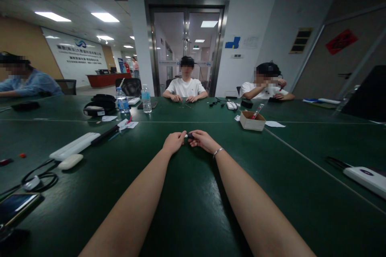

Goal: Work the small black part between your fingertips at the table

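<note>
Both my hands meet above the green table [187, 192], near the middle of the view. Between them is a small dark object [190, 136] with a short shiny metal part at its left end. My right hand [204, 140] is closed on the dark part, and a silver bracelet circles that wrist. The fingertips of my left hand [175, 142] pinch at the metal end. Whether the object is one piece or two joined pieces is too small to tell.
Right of centre stands a small open box [252, 122] with a tube-like item in it. Two water bottles [146, 99], a black case [100, 106], a white keyboard-like bar [74, 146], a white mouse [70, 162], cables and a phone [18, 208] lie leftward. Three people sit around the table.
</note>
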`<control>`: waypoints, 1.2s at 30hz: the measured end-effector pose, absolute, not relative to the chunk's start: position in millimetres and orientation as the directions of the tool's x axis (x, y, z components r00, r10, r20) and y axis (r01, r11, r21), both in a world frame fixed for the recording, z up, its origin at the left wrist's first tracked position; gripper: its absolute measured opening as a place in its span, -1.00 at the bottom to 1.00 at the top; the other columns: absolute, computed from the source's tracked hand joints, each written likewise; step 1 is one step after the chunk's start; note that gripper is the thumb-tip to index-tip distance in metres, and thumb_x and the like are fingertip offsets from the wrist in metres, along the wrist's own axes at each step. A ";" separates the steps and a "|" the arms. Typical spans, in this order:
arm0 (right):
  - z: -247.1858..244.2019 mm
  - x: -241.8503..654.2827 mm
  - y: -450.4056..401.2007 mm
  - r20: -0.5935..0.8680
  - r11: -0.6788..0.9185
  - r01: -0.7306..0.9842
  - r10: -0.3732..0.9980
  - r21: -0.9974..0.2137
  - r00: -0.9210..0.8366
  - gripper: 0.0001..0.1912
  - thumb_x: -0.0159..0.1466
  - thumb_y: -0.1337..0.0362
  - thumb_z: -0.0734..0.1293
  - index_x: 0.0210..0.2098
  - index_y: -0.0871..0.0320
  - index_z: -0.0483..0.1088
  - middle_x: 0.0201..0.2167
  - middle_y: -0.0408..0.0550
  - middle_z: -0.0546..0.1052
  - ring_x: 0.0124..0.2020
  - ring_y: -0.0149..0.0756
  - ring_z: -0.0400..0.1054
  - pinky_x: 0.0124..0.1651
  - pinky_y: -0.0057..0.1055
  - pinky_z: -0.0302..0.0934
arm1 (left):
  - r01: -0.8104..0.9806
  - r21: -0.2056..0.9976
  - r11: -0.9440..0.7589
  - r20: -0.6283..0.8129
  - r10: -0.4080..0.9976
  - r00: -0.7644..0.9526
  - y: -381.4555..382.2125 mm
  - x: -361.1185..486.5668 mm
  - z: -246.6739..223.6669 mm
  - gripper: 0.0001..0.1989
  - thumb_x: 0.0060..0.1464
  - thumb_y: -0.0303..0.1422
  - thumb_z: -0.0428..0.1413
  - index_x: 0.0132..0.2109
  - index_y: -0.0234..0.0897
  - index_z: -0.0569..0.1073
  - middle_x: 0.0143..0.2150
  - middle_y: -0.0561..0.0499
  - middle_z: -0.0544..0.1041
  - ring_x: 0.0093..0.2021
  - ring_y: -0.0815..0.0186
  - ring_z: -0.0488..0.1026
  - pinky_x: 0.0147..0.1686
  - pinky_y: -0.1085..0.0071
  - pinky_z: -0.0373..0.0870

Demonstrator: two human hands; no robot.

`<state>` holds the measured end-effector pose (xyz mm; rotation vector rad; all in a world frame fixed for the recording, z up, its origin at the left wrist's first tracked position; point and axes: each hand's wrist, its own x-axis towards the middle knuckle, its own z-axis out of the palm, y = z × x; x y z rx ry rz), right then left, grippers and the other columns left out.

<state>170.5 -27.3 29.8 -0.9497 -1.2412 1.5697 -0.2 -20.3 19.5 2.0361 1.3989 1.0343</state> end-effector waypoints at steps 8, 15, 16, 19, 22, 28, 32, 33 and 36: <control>30.7 171.4 -29.1 -0.007 -0.054 -0.111 0.922 -0.992 -0.386 -0.77 0.20 0.61 0.23 -0.17 0.31 0.32 -0.52 -0.06 0.47 -0.54 -0.42 0.42 -0.46 -0.58 0.36 | 0.578 0.766 -0.280 0.257 0.958 0.125 -16.8 -2.0 21.0 -0.47 0.07 -0.02 -0.15 -0.63 -0.26 0.39 -0.62 -0.01 0.43 -0.57 0.29 0.35 -0.48 0.42 0.14; 29.2 170.6 -27.5 -0.010 -0.042 -0.077 0.927 -0.996 -0.374 -0.78 0.21 0.61 0.24 -0.17 0.33 0.33 -0.54 -0.06 0.47 -0.55 -0.42 0.42 -0.45 -0.59 0.37 | 0.603 0.742 -0.293 0.276 0.953 0.124 -20.7 -3.9 24.6 -0.46 0.06 0.01 -0.14 -0.63 -0.24 0.41 -0.63 0.00 0.41 -0.58 0.30 0.32 -0.49 0.42 0.12; 28.8 170.4 -27.0 -0.013 -0.043 -0.075 0.930 -0.996 -0.368 -0.79 0.21 0.60 0.23 -0.16 0.33 0.32 -0.55 -0.06 0.47 -0.55 -0.43 0.42 -0.46 -0.59 0.37 | 0.614 0.731 -0.298 0.289 0.950 0.116 -20.7 -3.9 24.3 -0.47 0.06 0.01 -0.14 -0.60 -0.25 0.43 -0.60 0.00 0.42 -0.57 0.30 0.32 -0.49 0.42 0.12; 27.5 169.6 -25.6 -0.021 -0.049 -0.073 0.939 -0.996 -0.342 -0.82 0.24 0.59 0.21 -0.17 0.34 0.31 -0.56 -0.05 0.47 -0.58 -0.44 0.41 -0.48 -0.61 0.36 | 0.616 0.714 -0.331 0.346 0.933 0.101 -19.3 -3.2 21.6 -0.57 0.06 -0.02 -0.10 -0.42 -0.23 0.47 -0.51 0.02 0.46 -0.51 0.33 0.34 -0.47 0.45 0.15; 27.3 168.6 -25.1 -0.036 -0.067 -0.090 0.948 -0.994 -0.316 -0.86 0.27 0.57 0.20 -0.19 0.34 0.30 -0.51 -0.01 0.49 -0.59 -0.45 0.41 -0.51 -0.61 0.36 | 0.569 0.742 -0.355 0.368 0.925 0.096 -16.9 -2.4 18.5 -0.65 0.07 -0.07 -0.07 -0.29 -0.23 0.43 -0.48 0.06 0.45 -0.48 0.37 0.34 -0.46 0.48 0.20; 30.3 168.0 -27.1 -0.058 -0.098 -0.126 0.955 -0.987 -0.289 -0.89 0.34 0.48 0.13 -0.26 0.32 0.27 -0.50 0.06 0.49 -0.61 -0.44 0.40 -0.52 -0.59 0.35 | 0.338 0.867 -0.366 0.339 0.931 0.137 -13.3 -0.3 17.4 -0.77 0.04 -0.27 0.00 -0.20 -0.28 0.43 -0.36 0.00 0.46 -0.45 0.40 0.37 -0.43 0.49 0.31; 30.7 168.9 -28.0 -0.050 -0.100 -0.155 0.954 -0.983 -0.296 -0.90 0.33 0.50 0.14 -0.25 0.32 0.26 -0.50 0.05 0.49 -0.60 -0.44 0.40 -0.50 -0.59 0.36 | 0.283 0.893 -0.350 0.321 0.936 0.146 -10.6 -0.3 16.4 -0.78 0.02 -0.35 0.02 -0.18 -0.33 0.44 -0.34 -0.04 0.47 -0.45 0.41 0.36 -0.43 0.48 0.33; 30.7 169.2 -28.1 -0.050 -0.101 -0.157 0.954 -0.982 -0.296 -0.91 0.33 0.51 0.14 -0.23 0.31 0.26 -0.49 0.04 0.49 -0.59 -0.44 0.41 -0.50 -0.59 0.36 | 0.280 0.895 -0.348 0.318 0.937 0.147 -10.1 -0.5 16.1 -0.78 0.02 -0.35 0.03 -0.19 -0.33 0.44 -0.35 -0.04 0.47 -0.45 0.41 0.36 -0.43 0.48 0.33; 30.5 169.7 -28.1 -0.052 -0.102 -0.158 0.955 -0.982 -0.293 -0.91 0.31 0.52 0.16 -0.21 0.32 0.25 -0.49 0.03 0.49 -0.59 -0.44 0.41 -0.50 -0.59 0.36 | 0.273 0.900 -0.341 0.310 0.939 0.151 -9.5 -0.8 15.7 -0.79 0.02 -0.35 0.04 -0.20 -0.34 0.45 -0.37 -0.03 0.47 -0.45 0.41 0.36 -0.43 0.48 0.34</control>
